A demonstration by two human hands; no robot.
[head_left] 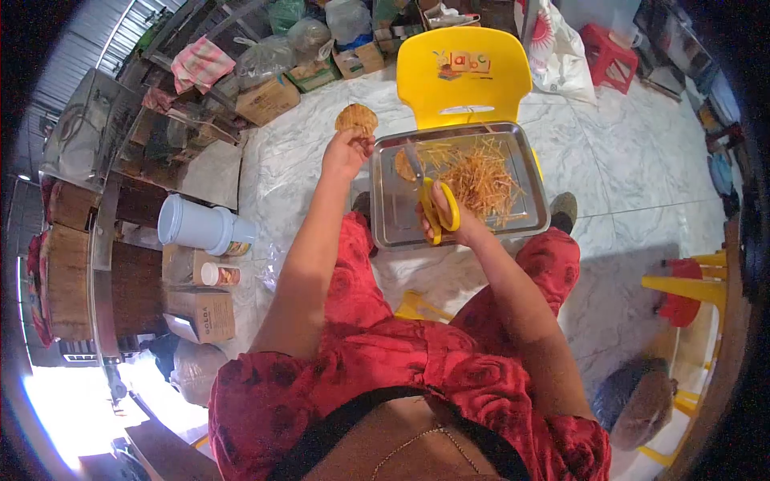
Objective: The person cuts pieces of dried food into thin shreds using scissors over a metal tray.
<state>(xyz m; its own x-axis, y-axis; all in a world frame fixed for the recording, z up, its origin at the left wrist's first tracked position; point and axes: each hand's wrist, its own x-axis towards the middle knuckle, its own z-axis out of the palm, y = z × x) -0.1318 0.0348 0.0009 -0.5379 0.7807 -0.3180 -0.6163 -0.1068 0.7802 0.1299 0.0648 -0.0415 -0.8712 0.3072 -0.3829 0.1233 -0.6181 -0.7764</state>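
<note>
My left hand (348, 154) is closed on the lower edge of a flat, round, golden-brown piece (356, 118), held up just left of the tray. In my right hand (451, 227) are scissors (431, 207) with yellow handles, their blades pointing up and left over the metal tray (379, 210). A second brown piece (404, 165) shows beside the blades, over the tray's left side. Thin brown strips (481, 183) lie heaped in the tray's middle and right. What exactly the brown pieces are, I cannot tell.
The tray rests at a yellow chair (464, 72) in front of my knees. Left of me stand a light-blue bucket (186, 220), a white tub (220, 274) and cardboard boxes (210, 315). A red stool (607, 58) is at the back right; yellow furniture legs (682, 287) are at far right.
</note>
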